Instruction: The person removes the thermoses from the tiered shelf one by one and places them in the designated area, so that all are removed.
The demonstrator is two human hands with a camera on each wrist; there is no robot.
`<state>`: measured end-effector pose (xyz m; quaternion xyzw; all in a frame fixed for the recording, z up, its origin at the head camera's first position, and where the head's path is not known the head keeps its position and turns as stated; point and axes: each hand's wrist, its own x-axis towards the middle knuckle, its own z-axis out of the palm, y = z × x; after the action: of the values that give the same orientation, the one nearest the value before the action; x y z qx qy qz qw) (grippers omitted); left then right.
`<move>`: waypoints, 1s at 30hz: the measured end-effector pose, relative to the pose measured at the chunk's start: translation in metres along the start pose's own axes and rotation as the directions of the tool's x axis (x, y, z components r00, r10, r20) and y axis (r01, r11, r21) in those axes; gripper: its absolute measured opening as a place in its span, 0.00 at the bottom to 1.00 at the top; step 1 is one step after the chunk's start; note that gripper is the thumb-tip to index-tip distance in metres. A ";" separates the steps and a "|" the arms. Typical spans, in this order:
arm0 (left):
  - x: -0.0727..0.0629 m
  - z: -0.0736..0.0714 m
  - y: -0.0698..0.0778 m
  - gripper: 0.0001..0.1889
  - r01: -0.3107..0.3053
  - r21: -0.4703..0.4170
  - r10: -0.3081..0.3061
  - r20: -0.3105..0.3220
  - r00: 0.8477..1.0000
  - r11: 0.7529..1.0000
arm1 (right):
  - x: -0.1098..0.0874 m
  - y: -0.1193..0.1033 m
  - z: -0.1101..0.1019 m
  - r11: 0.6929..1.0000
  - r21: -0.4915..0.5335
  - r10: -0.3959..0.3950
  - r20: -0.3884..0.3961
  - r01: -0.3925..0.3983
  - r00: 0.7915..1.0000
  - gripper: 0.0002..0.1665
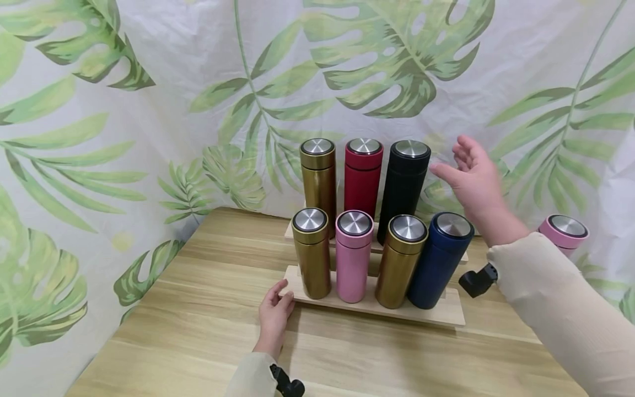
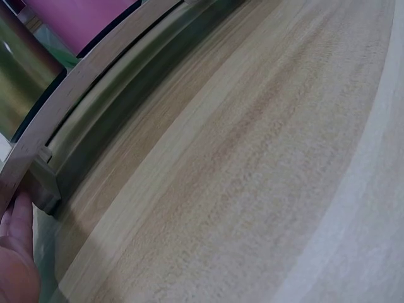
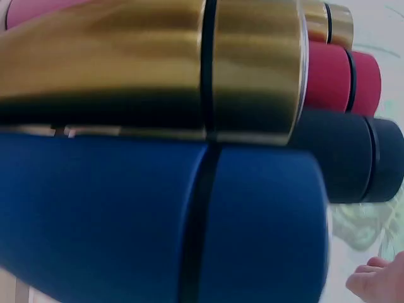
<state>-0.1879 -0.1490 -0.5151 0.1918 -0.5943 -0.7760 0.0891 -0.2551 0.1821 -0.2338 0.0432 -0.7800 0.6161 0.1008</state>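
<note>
My left hand [image 1: 275, 314] holds the left end of a stepped wooden stand [image 1: 448, 314], its fingers at the board's corner; in the left wrist view the fingers [image 2: 20, 221] meet it beside a support foot. On the lower step stand a gold flask [image 1: 312, 264], a pink flask [image 1: 354, 264], another gold flask [image 1: 399, 270] and a blue flask [image 1: 439, 264]. Behind them rise a gold flask [image 1: 319, 182], a red flask [image 1: 363, 176] and a black flask [image 1: 404, 179]. Raised just right of the black flask's lid, my right hand [image 1: 476, 182] has spread fingers and holds nothing.
Another pink flask [image 1: 565, 231] stands at the far right, partly hidden by the right sleeve [image 1: 555, 298]. The stand is on a wood-grain table [image 1: 198, 325]. A leaf-print cloth [image 1: 163, 110] hangs close behind the table and along its left side.
</note>
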 end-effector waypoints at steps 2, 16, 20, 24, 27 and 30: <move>-0.004 0.001 0.006 0.22 0.008 -0.004 -0.008 0.010 1.000 1.000 | 0.001 -0.001 0.005 1.000 0.017 0.017 0.021 -0.017 1.000 0.47; 0.005 -0.004 -0.010 0.21 -0.013 0.020 0.013 0.000 1.000 1.000 | 0.008 0.002 0.037 0.992 0.128 0.023 -0.015 -0.021 1.000 0.46; 0.005 -0.004 -0.009 0.21 -0.006 0.012 0.006 -0.002 1.000 1.000 | 0.011 0.004 0.041 0.990 0.140 0.017 -0.020 -0.014 1.000 0.46; 0.005 -0.004 -0.009 0.21 -0.002 0.020 0.002 -0.003 1.000 1.000 | 0.013 0.009 0.044 0.993 0.121 0.009 -0.014 -0.007 1.000 0.47; 0.005 -0.004 -0.009 0.21 -0.005 0.032 0.006 -0.005 1.000 0.999 | 0.014 0.011 0.046 0.994 0.113 0.010 -0.007 -0.009 1.000 0.47; 0.005 -0.004 -0.008 0.21 -0.005 0.032 0.005 -0.004 1.000 0.999 | 0.014 0.014 0.047 0.996 0.085 0.016 -0.007 -0.016 1.000 0.45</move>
<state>-0.1900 -0.1520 -0.5250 0.1934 -0.6068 -0.7658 0.0891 -0.2766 0.1404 -0.2541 0.0387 -0.7529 0.6498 0.0971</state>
